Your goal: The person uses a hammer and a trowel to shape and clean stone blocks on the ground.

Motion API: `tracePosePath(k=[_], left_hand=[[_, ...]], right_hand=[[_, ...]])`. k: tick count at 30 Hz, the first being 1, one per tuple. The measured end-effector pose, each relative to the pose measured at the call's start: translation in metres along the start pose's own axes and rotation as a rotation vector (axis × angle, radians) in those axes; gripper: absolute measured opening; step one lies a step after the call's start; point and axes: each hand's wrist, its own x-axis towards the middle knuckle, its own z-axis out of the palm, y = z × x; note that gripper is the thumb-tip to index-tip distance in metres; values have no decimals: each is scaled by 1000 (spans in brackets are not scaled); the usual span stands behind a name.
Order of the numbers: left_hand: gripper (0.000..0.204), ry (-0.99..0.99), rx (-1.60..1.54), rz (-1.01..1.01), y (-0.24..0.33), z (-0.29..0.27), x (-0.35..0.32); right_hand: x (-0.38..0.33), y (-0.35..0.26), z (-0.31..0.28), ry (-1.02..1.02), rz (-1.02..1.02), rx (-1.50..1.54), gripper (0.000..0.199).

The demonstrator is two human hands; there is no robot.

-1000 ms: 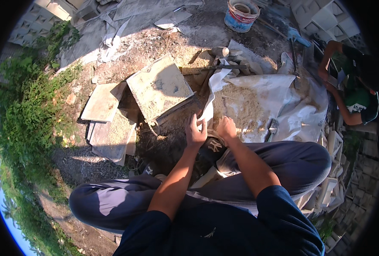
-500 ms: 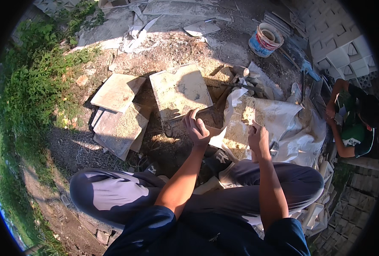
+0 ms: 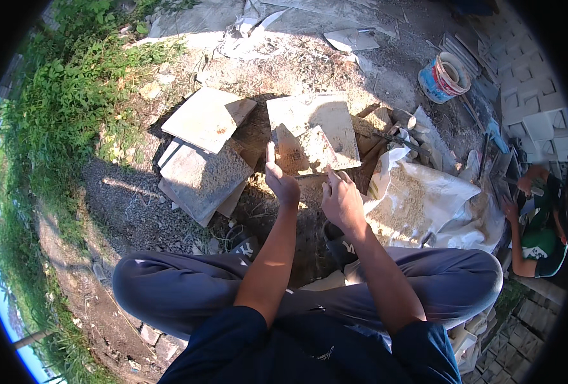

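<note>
My right hand (image 3: 343, 200) is closed around the handle end of what looks like a trowel (image 3: 322, 148), its handle hidden in the grip. The flat blade carries a heap of pale, grainy sand or sawdust and lies over a square slab (image 3: 340, 118) dusted with the same stuff. To the left, my left hand (image 3: 283, 187) stands edge-on at the slab's near edge, fingers straight and held together; nothing shows in it. A dark shadow falls on the slab between the hands.
Stacked square slabs (image 3: 208, 179) lie left of my hands. At right, a white sheet (image 3: 447, 208) bears more grainy material. A bucket (image 3: 444, 78) stands at far right. Another person (image 3: 540, 221) works at the right edge. Green plants (image 3: 73, 96) grow along the left.
My right hand has moved left and away from me, carrying the trowel from over the sheet to the slab. My left hand has turned edge-on. The view has shifted left.
</note>
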Motion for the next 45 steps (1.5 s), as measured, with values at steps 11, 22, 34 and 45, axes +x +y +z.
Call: tracePosePath(k=[11, 22, 34, 45], left_hand=[[70, -80, -22, -152, -1, 6, -9], [87, -9, -507, -442, 0, -10, 24], [82, 237, 161, -200, -111, -44, 24], [79, 5, -300, -508, 9, -9, 21]], right_hand=[[9, 26, 35, -12, -116, -352, 67], [14, 19, 52, 296, -474, -349, 38], [44, -59, 28, -462, -175, -646, 40], [52, -37, 0, -461, -44, -675, 31]])
